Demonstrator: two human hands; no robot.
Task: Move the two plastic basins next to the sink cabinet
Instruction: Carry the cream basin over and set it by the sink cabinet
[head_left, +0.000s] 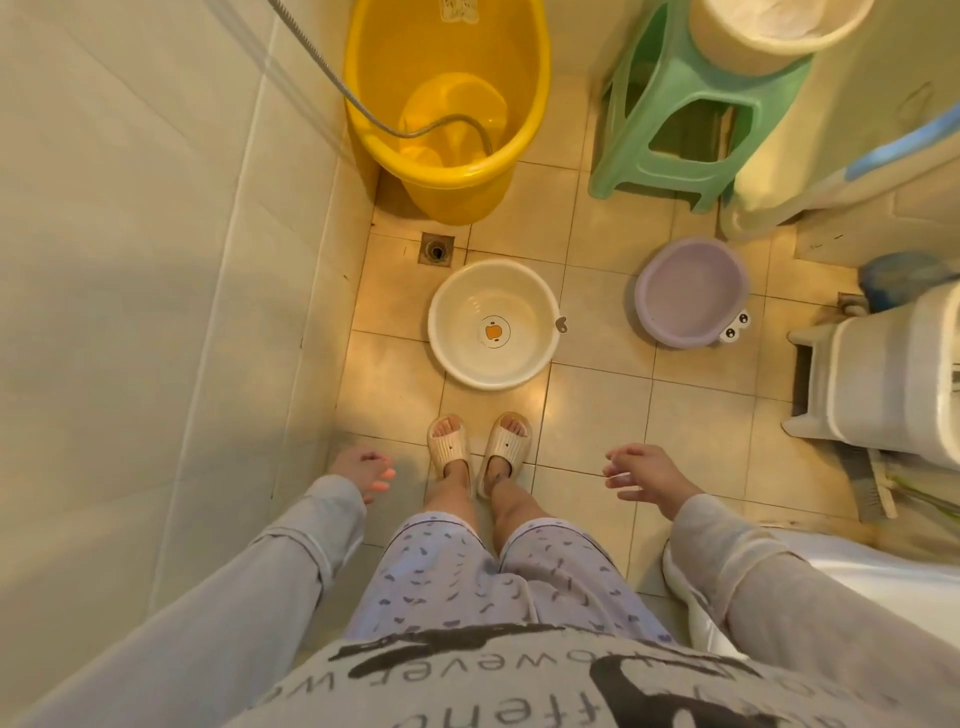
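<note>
A white plastic basin (493, 325) with a duck picture on its bottom sits on the tiled floor just ahead of my slippered feet. A purple plastic basin (691, 291) with a small frog-eyed handle rests on the floor to its right, near the toilet. My left hand (363, 470) hangs beside my left leg with its fingers loosely apart and nothing in it. My right hand (641, 475) hangs on the other side, also spread and holding nothing. Both hands are well short of the basins.
A tall yellow tub (447, 104) with a shower hose in it stands at the back by the left wall. A green stool (691, 109) carries a white bucket (774, 31). A floor drain (436, 249), a toilet (893, 374) and a white fixture (883, 582) crowd the space.
</note>
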